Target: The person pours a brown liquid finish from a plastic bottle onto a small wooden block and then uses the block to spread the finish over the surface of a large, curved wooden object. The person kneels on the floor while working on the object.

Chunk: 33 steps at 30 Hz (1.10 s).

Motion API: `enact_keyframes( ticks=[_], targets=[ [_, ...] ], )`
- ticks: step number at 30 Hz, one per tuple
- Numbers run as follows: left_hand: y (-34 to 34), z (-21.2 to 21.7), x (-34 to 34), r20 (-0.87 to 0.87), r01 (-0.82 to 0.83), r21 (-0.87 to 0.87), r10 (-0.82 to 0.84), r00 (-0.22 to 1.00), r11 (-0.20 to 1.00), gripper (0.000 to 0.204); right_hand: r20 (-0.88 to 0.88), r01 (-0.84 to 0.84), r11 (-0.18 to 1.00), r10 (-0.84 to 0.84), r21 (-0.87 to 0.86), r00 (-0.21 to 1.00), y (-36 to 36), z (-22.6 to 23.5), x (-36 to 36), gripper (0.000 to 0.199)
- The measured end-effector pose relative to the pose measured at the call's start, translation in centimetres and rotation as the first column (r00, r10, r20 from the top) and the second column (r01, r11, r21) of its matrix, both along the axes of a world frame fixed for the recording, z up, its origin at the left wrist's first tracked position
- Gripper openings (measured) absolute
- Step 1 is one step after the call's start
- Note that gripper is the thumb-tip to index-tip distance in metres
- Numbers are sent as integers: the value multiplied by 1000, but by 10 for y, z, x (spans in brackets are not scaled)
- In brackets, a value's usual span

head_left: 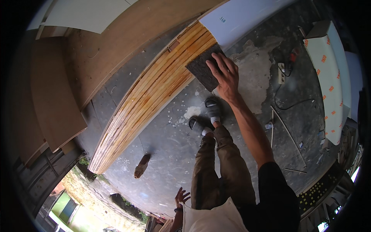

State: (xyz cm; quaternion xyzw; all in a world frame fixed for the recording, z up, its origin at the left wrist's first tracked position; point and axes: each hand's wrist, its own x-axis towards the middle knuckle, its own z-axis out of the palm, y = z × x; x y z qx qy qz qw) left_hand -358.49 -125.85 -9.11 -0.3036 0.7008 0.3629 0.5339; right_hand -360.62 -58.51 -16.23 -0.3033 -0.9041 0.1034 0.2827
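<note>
- The left hand (182, 196) hung low beside the trouser leg, fingers spread and holding nothing.
- The right hand (226, 73) lay flat, fingers splayed, pressing on a dark sanding pad (203, 69).
- That pad sat under the palm, on the near end of a stack of wooden slats (154, 92).
- A white board (239, 17) lay beyond.

A small dark label (223, 19) sits on the white panel (247, 15) at the far end of the wooden slats. Over to the right, a long white wrapped package (328, 81) leans upright off the concrete floor, its film dotted with repeated small orange printed marks. No signs or screens show.
</note>
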Motion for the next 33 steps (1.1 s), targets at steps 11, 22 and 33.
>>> enact_keyframes(
  ticks=[11,22,33],
  targets=[
    [-5,4,-10,7,31,-132,-30,1000,991,65,-244,46,988,-81,-148,966,-16,-112,-1,65],
    [23,4,-22,13,85,-120,-84,996,989,66,-413,214,787,-509,-578,755,-76,-50,-5,34],
    [35,8,-21,-12,116,-56,-117,993,992,68,-378,426,888,-458,-170,804,-43,-29,-54,66]
  ],
)
